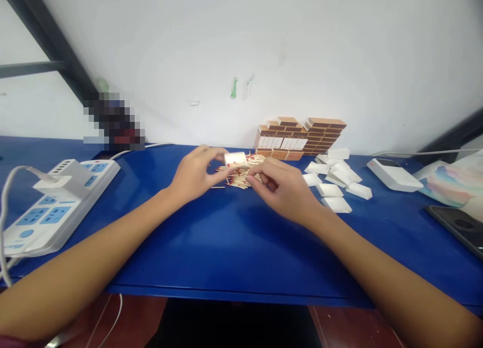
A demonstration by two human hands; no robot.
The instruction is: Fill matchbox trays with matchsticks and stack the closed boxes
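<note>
My left hand (195, 170) pinches a small white matchbox tray (236, 160) between thumb and fingers, tilted so that a few red match heads show at its near side. Below and behind the tray, a heap of loose matches (238, 180) with red heads lies on the blue table. My right hand (283, 188) is at the heap's right side, thumb and index finger pinched together over the matches. Whatever may be between those fingertips is too small to make out. To its right lie several white matchbox trays (337, 190), scattered and overlapping.
Against the wall stands a stack of brown matchboxes (324, 135). A white power strip (90, 189) with a plugged-in charger occupies the left. On the right are a white device (394, 176), a dark phone (458, 227) and a pastel-coloured packet (443, 184). The blue table's (234, 267) front edge faces me.
</note>
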